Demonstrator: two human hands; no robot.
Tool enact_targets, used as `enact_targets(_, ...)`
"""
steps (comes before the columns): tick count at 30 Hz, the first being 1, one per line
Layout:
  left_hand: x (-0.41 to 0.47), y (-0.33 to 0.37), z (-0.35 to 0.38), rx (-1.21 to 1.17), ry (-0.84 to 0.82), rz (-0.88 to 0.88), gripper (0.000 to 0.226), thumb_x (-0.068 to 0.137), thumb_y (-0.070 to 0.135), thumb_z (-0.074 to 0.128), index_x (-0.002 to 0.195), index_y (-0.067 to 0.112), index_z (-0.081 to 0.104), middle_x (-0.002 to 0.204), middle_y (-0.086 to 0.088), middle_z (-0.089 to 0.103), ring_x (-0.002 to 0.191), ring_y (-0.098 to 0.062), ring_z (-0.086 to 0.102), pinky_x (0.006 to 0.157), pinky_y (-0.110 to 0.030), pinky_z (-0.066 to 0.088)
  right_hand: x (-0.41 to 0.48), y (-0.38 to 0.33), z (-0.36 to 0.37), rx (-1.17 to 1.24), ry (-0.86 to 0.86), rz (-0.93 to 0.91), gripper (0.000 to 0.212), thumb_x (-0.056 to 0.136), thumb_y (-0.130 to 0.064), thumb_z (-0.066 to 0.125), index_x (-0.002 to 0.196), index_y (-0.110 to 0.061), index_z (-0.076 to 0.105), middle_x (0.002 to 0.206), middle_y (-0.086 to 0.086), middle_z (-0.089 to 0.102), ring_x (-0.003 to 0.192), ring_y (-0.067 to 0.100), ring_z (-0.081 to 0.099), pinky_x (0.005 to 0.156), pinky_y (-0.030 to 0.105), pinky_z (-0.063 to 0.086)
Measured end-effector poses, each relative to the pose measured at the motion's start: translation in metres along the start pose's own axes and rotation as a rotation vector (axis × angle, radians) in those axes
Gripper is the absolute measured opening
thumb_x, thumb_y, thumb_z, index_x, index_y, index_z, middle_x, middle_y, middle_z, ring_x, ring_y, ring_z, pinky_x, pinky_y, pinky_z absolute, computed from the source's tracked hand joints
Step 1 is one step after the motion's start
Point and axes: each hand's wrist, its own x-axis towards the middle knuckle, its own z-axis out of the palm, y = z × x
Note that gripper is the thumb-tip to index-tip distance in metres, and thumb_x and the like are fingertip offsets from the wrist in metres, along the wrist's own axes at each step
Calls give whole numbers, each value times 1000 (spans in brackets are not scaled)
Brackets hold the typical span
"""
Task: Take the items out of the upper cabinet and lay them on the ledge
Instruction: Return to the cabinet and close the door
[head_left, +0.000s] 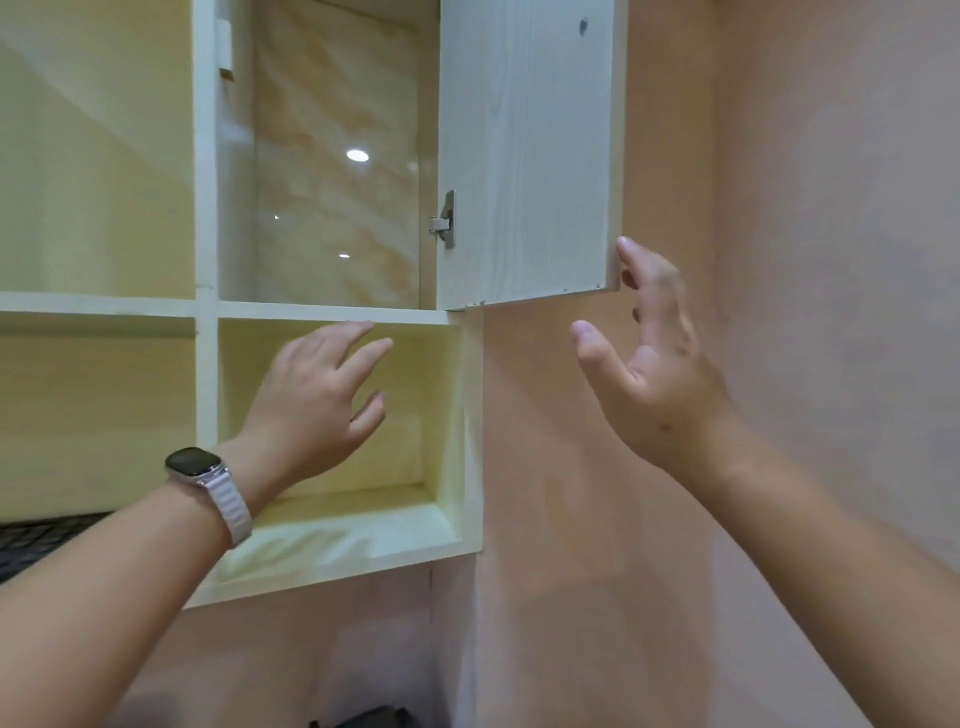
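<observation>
The upper cabinet (332, 156) stands open, with a glossy marbled back wall and no item visible inside from this angle. Its pale wooden door (524, 156) is swung out to the right. My right hand (649, 358) is open, fingertips touching the door's lower right edge. My left hand (317, 400), with a watch on the wrist, is open with fingers spread in front of the open cubby (436, 415) just below the cabinet. Neither hand holds anything.
A metal hinge (445, 218) joins door and cabinet frame. More open shelf compartments (93, 415) run to the left. A pink wall (779, 260) fills the right. A dark object (363, 719) peeks in at the bottom edge, and a dark mesh surface (36, 545) at the left.
</observation>
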Motion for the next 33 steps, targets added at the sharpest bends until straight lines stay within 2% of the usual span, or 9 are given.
enact_targets(7,9,-44,9,135,1,120,56,84,39,48,132,11,57,139,-17,52,128,-35,47,106,-49,32,15,-4,23,137,92,-4,76,87,-52,47,152,-25,19,155,-6,32,141,9,32,112,46,34)
enact_targets(12,4,-68,10,232,-35,225,58,84,39,47,135,12,55,147,-14,47,135,-34,44,109,-51,30,16,-24,45,163,112,-138,75,86,-39,52,151,-20,20,154,-3,32,140,14,35,109,49,38)
enact_targets(15,-5,-85,5,275,-75,289,60,84,41,45,137,13,53,150,-15,41,138,-34,39,110,-52,29,19,-39,63,116,69,-284,74,88,-33,53,150,-13,18,153,4,34,141,16,36,111,45,37)
enact_targets(19,-19,-103,1,284,-54,333,57,86,41,44,137,16,54,152,-14,39,140,-32,35,113,-52,26,31,-61,100,61,-57,-403,71,90,-35,52,149,-11,22,155,4,28,146,17,26,119,35,26)
enact_targets(23,-21,-106,7,232,31,333,54,80,34,58,131,16,59,148,-15,45,138,-32,39,112,-52,29,43,-68,131,-12,-65,-468,76,91,-39,55,150,-7,18,159,12,20,149,19,17,119,35,21)
enact_targets(29,-22,-107,13,156,128,327,50,76,29,61,124,15,64,143,-15,50,135,-32,44,110,-52,32,61,-72,152,-220,-131,-563,77,91,-44,54,152,-16,15,160,8,18,148,27,19,117,46,24)
enact_targets(33,-22,-108,15,120,163,332,46,75,28,62,119,14,67,141,-15,52,134,-32,45,109,-53,32,68,-80,166,-290,-198,-541,78,90,-47,52,153,-20,15,162,4,14,147,24,13,119,37,16)
